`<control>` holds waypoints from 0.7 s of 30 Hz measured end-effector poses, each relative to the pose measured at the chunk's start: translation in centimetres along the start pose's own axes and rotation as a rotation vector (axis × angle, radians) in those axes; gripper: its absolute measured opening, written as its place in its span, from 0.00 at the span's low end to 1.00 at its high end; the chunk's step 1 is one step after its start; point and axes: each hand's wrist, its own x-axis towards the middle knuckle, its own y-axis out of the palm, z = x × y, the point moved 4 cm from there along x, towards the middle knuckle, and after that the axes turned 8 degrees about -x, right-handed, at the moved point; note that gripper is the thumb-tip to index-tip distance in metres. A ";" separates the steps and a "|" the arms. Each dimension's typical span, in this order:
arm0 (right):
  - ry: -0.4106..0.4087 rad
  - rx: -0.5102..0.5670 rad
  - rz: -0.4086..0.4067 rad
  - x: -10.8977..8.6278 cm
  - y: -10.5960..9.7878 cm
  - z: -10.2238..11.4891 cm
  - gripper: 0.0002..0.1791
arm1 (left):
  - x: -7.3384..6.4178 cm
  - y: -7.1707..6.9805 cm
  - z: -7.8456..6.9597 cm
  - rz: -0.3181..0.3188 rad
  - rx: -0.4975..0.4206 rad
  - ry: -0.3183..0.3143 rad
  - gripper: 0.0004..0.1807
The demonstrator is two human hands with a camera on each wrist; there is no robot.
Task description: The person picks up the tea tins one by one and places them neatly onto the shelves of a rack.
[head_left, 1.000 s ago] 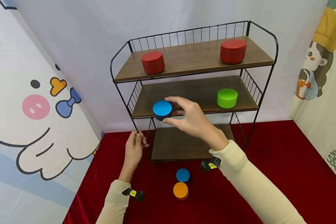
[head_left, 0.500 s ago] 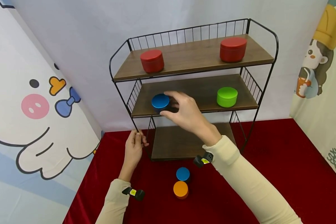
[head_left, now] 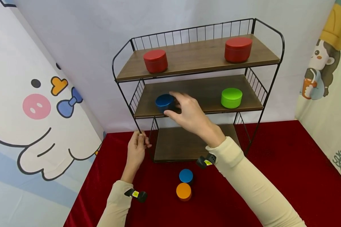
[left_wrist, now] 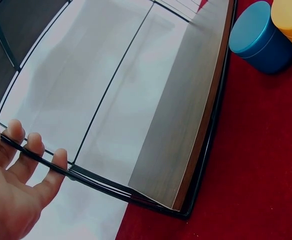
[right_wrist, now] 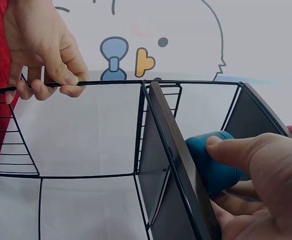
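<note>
Right hand (head_left: 189,113): part-closed; I pinch a blue tin (head_left: 163,102) between thumb and fingers at the front edge of the middle shelf (head_left: 207,90), near its left end. Board extends behind the tin and rightward to a green tin (head_left: 231,98), well apart. Blue tin: round, lid up, axis roughly vertical. Left hand (head_left: 136,147): my fingers curl round the rack's left post (head_left: 126,101).

Two red tins (head_left: 155,61) — well apart, lids on — stand higher than a lime-green tin (head_left: 231,98), while an orange tin (head_left: 183,191) and a blue tin (head_left: 186,176) sit side by side on deep-red cloth (head_left: 287,151). A pale backdrop (head_left: 82,37) stretches behind; at left, a white cartoon figure (head_left: 14,72) with a blue bow (head_left: 69,102); at right, a cartoon character (head_left: 318,78) in a yellow hat (head_left: 333,28).
</note>
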 end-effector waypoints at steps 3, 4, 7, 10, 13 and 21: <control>0.020 -0.008 0.021 0.1 0.0 -0.1 0.36 | 0.0 0.1 0.0 -0.003 -0.002 -0.003 0.18; 0.024 -0.010 0.026 0.1 0.1 -0.1 0.36 | 0.0 0.1 0.0 -0.003 -0.003 -0.003 0.18; 0.035 -0.010 0.033 0.0 0.1 -0.1 0.37 | -0.1 0.0 0.0 -0.005 -0.005 -0.003 0.18; 0.030 0.005 0.022 -0.3 0.1 0.0 0.38 | -0.1 0.0 0.0 -0.004 -0.001 -0.002 0.18; 0.016 0.029 -0.016 -0.9 -0.2 -0.1 0.37 | -0.2 0.0 0.1 -0.002 0.009 -0.004 0.16; -0.043 0.145 -0.221 -5.4 -1.1 -0.7 0.32 | 0.0 0.0 -0.1 0.000 0.007 0.008 0.17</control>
